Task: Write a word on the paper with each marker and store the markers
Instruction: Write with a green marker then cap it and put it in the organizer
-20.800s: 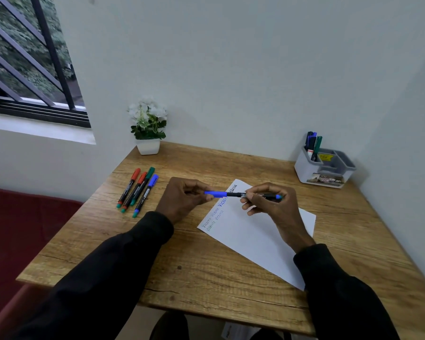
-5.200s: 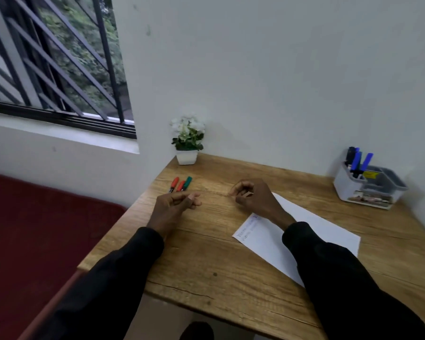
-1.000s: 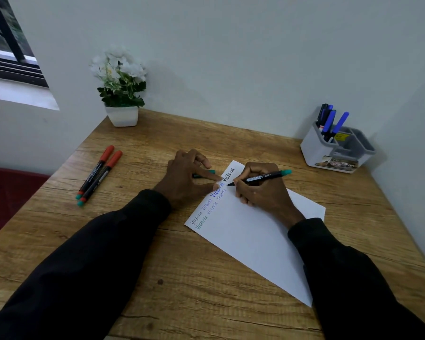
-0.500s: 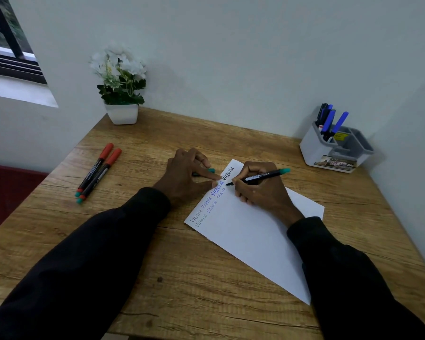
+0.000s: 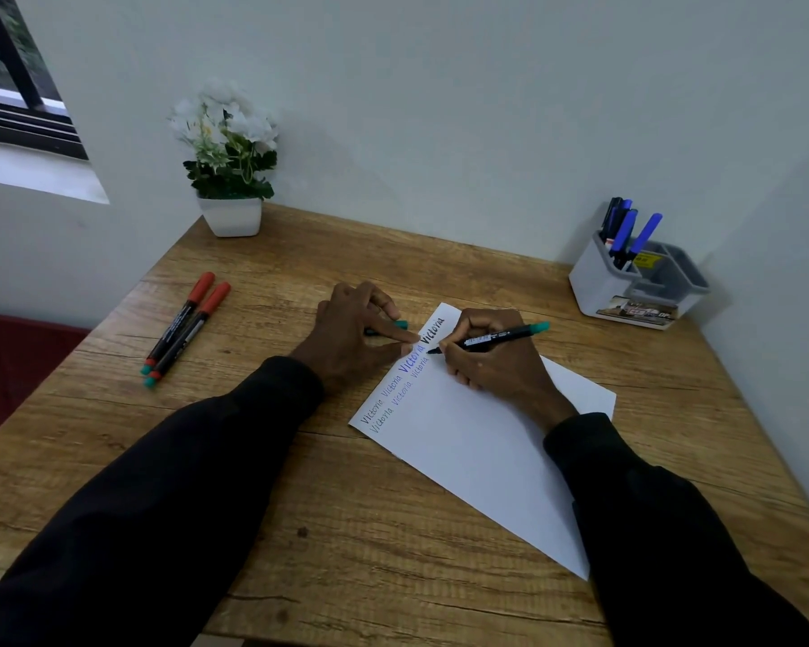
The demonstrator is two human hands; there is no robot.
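Note:
A white sheet of paper (image 5: pixel 477 441) lies slanted on the wooden desk, with the word "Victoria" written several times along its upper left edge. My right hand (image 5: pixel 491 361) grips an uncapped green marker (image 5: pixel 496 339), its tip touching the paper in the second row of words. My left hand (image 5: pixel 356 333) presses two fingers on the paper's edge and holds the green cap (image 5: pixel 399 325) under its fingers. Two red-capped markers (image 5: pixel 183 326) lie side by side on the desk at the left. A grey-white organizer (image 5: pixel 631 291) at the back right holds several blue and dark markers (image 5: pixel 627 231).
A white pot of white flowers (image 5: pixel 227 165) stands at the back left corner against the wall. A window sits at the upper left. The desk (image 5: pixel 346 530) meets walls at the back and on the right; a dark red surface lies below its left edge.
Over the last second the marker tip has shifted slightly down and left on the paper. Earlier, a blue marker was capped and now stands in the organizer, and the green marker left the desk.

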